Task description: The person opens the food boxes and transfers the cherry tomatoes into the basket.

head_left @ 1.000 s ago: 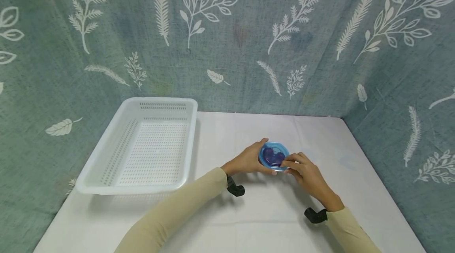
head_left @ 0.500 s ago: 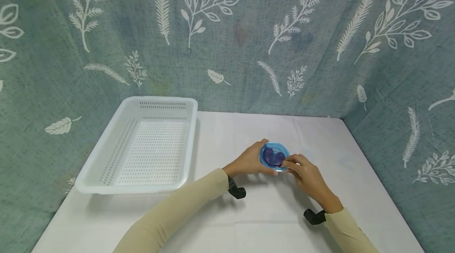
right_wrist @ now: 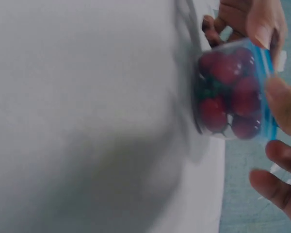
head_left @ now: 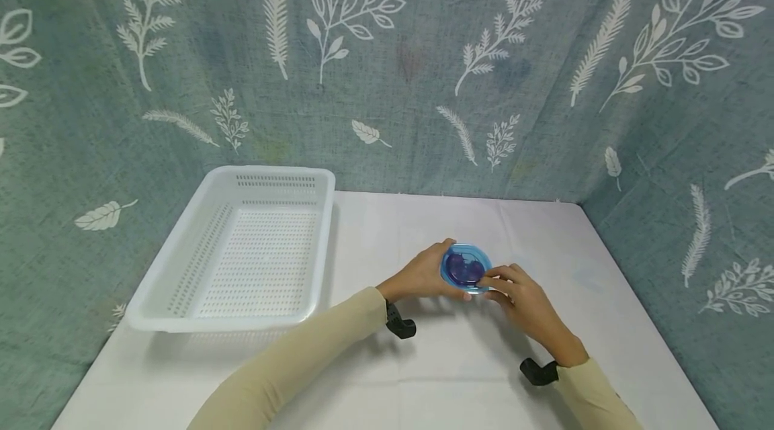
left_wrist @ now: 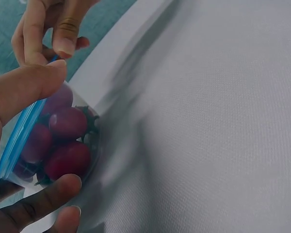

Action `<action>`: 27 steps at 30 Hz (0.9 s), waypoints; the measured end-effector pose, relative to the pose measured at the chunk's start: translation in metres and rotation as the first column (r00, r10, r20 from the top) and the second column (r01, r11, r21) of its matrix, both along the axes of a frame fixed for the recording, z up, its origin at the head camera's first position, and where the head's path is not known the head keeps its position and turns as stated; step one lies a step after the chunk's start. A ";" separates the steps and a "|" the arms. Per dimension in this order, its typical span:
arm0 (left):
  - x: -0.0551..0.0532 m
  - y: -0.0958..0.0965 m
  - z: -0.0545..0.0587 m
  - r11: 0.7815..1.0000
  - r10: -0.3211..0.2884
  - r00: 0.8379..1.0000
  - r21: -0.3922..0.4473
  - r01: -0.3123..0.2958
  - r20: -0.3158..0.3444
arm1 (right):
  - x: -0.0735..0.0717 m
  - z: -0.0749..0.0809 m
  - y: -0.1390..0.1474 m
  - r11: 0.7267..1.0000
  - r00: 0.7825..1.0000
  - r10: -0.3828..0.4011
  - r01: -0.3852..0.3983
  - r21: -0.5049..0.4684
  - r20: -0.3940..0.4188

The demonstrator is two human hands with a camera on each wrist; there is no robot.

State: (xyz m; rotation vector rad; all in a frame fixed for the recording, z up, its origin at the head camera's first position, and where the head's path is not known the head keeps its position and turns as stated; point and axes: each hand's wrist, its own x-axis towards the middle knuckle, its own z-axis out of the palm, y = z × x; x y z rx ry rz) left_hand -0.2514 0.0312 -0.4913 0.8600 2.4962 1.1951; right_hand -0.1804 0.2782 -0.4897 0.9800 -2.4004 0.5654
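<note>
A clear round tub (left_wrist: 92, 150) with a translucent blue lid (head_left: 465, 262) holds several small red tomatoes (left_wrist: 68, 158), some with green stems. It is raised close over the white table. My left hand (head_left: 423, 273) grips the tub from the left, thumb along the lid edge in the left wrist view and fingers beneath. On the other side, my right hand (head_left: 521, 295) has its fingertips at the lid's near right rim, the index finger bent over the top. In the left wrist view, a bit of blue rim shows between that hand's thumb and fingers.
A white perforated plastic basket (head_left: 266, 255) stands at the left on the white-covered table (head_left: 387, 376). Green cloth (head_left: 387, 107) with a white leaf print hangs behind and along both sides. Black wrist mounts (head_left: 537, 372) sit on both wrists.
Both hands stay at the tub in nearly the same place. The right thumb and fingers have spread slightly apart at the lid's edge. The lid is still on.
</note>
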 end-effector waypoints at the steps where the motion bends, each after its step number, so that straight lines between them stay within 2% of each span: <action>1: 0.000 -0.001 0.000 1.000 0.001 1.000 -0.002 -0.001 -0.001 | -0.001 0.001 0.001 1.000 1.000 0.007 -0.007 0.000 0.012; 7: 0.001 -0.002 0.002 1.000 0.007 1.000 -0.007 -0.007 0.009 | -0.005 0.003 0.003 1.000 0.998 0.031 -0.031 -0.006 0.054; 15: 0.001 0.001 0.000 1.000 0.016 1.000 -0.015 -0.016 0.000 | -0.007 0.002 0.002 0.999 0.999 0.049 -0.049 0.015 0.005; 27: 0.003 0.001 0.002 1.000 0.014 1.000 -0.018 -0.014 0.003 | -0.009 0.002 0.000 0.998 0.998 0.061 -0.061 0.000 0.004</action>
